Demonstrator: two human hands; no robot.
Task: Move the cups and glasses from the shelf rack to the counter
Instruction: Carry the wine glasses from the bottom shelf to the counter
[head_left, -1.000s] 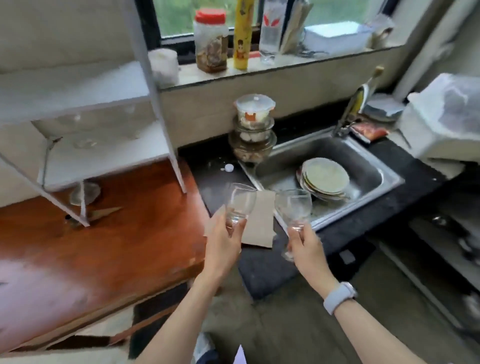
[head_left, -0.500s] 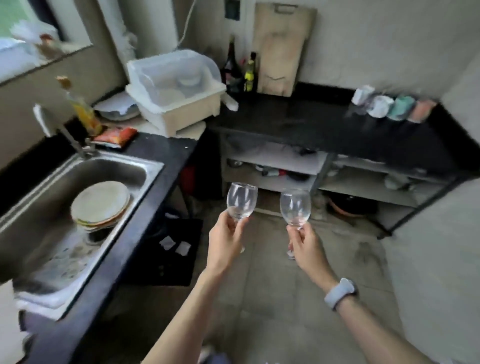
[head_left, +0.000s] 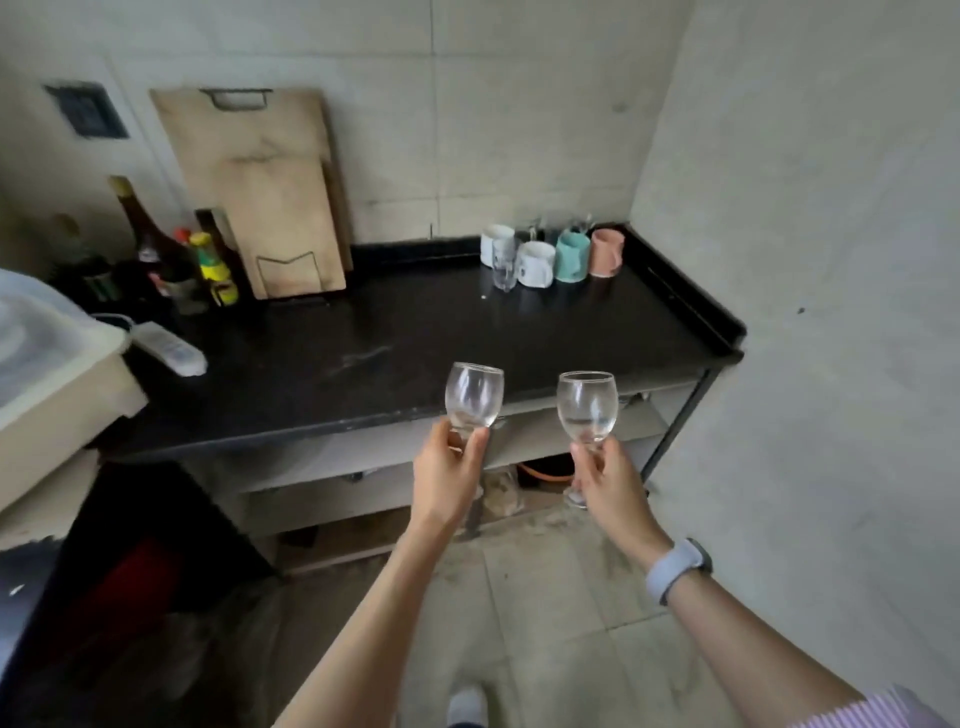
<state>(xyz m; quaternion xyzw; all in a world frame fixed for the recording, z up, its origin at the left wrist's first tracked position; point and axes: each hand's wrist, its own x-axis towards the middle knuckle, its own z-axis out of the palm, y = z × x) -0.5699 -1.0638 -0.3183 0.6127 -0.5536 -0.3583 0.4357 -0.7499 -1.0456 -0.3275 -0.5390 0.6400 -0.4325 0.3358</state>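
The left hand (head_left: 451, 470) clamps the stem of a clear wine glass (head_left: 474, 396) at frame centre, its bowl upright above the fingers; just right, the right hand (head_left: 609, 480) grips a second glass (head_left: 587, 406) the same way, apparently to keep both steady in transit. Both glasses hang before the black tabletop's (head_left: 395, 332) front edge, not yet over it. Mugs (head_left: 535, 263) already stand grouped at its upper-right corner, likely where these belong.

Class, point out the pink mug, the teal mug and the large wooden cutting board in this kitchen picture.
Pink ceramic mug (head_left: 605, 252), head view, on its side wall.
Teal ceramic mug (head_left: 571, 257), head view, on its side wall.
Large wooden cutting board (head_left: 249, 156), head view, on its upper face.
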